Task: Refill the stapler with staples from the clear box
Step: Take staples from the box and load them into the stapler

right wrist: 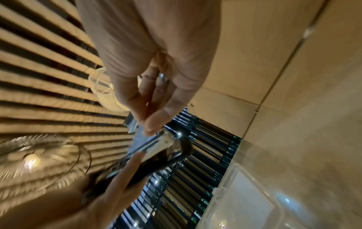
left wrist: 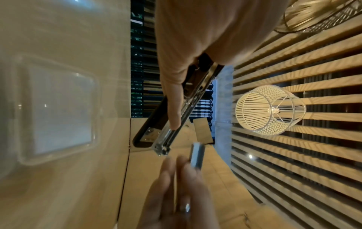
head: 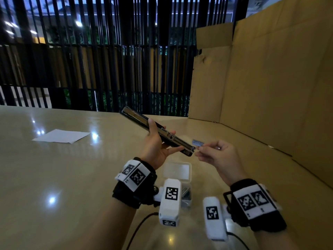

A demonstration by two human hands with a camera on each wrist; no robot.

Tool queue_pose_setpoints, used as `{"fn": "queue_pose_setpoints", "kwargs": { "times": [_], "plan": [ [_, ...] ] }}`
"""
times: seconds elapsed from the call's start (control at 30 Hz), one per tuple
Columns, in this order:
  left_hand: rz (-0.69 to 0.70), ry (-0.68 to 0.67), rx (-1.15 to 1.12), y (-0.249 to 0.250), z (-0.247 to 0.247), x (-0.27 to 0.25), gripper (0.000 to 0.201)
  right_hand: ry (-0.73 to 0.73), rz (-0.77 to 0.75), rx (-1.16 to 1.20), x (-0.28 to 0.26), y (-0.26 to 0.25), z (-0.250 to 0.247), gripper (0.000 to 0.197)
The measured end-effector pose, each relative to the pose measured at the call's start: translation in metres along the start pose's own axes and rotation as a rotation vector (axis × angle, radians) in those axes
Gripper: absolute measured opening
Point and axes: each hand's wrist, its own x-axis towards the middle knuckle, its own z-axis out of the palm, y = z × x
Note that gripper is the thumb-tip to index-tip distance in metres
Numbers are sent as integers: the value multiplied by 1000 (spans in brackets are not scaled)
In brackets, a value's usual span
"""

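My left hand (head: 158, 141) grips a black stapler (head: 137, 120) above the table, swung open so its metal staple channel (left wrist: 182, 114) shows. The channel's near end (head: 188, 151) points at my right hand (head: 207, 150), which pinches a short silver strip of staples (head: 197, 142) between thumb and fingertips, just off that end. In the left wrist view the strip of staples (left wrist: 196, 155) hangs close beside the channel tip, apart from it. The clear box (head: 177, 171) lies on the table under my wrists with its lid open; staples (head: 186, 193) show inside it.
A white sheet of paper (head: 62, 136) lies on the glossy beige table (head: 54, 177) at the left. A tall cardboard wall (head: 270, 78) stands along the right side. Black bars (head: 90, 60) close off the far edge. Cables (head: 140, 226) trail from the wrist cameras.
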Motion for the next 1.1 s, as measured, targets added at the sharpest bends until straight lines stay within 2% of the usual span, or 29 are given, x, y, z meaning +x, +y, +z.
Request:
{"fn": "queue_pose_setpoints", "kwargs": {
  "times": [0.13,0.27,0.33,0.47,0.57,0.7,0.77,0.9,1.1],
  "plan": [
    [-62,-4,-27,-17,7,0,53,-12,-275,-411,-9,2,15,22],
    [-142,59,-187,-26,12,-2,54,-54,-678,-1007,-14,9,24,8],
    [-189,98,-294,-26,11,-2,54,-107,-736,-1142,-15,9,25,6],
    [-203,146,-394,-23,9,-3,55,-255,-726,-1185,-17,3,25,20],
    [-167,153,-375,-21,11,-4,56,-321,-663,-1058,-19,-1,26,26],
    [-95,141,-357,-22,11,-1,52,-153,-620,-898,-17,1,32,11],
    [-43,128,-289,-26,11,0,52,-80,-552,-882,-16,4,37,15],
    [64,95,-132,-34,17,-4,50,-47,-387,-915,-22,9,45,23],
    [154,58,-59,-40,23,-10,43,-7,-322,-894,-20,3,43,16]
  ]
}}
